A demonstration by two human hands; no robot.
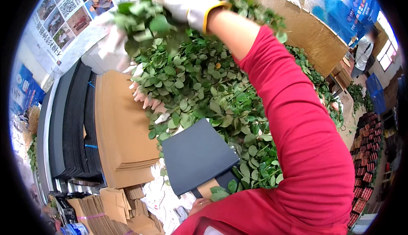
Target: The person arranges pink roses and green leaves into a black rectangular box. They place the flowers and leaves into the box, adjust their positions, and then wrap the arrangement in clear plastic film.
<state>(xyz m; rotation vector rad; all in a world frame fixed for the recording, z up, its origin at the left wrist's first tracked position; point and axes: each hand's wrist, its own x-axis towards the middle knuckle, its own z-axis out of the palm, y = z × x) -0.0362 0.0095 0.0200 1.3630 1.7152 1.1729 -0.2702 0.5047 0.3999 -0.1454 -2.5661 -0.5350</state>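
The red sleeve [306, 141] extends up to the gloved right hand [189, 5], fingers closed on a leafy bunch [144, 25] lifted above the stem pile [212, 95], most stems unsorted; left hand [199, 204] grip undeterminable.

The person's right hand [189, 5], at the top centre of the frame, wears a white knitted work glove with a yellow band edging its cuff. Below the glove a short stretch of forearm is bare. From there a bright red long sleeve of smooth fabric [306, 137] runs down the right side of the frame, widening and creasing lightly into the same red garment along the lower edge.
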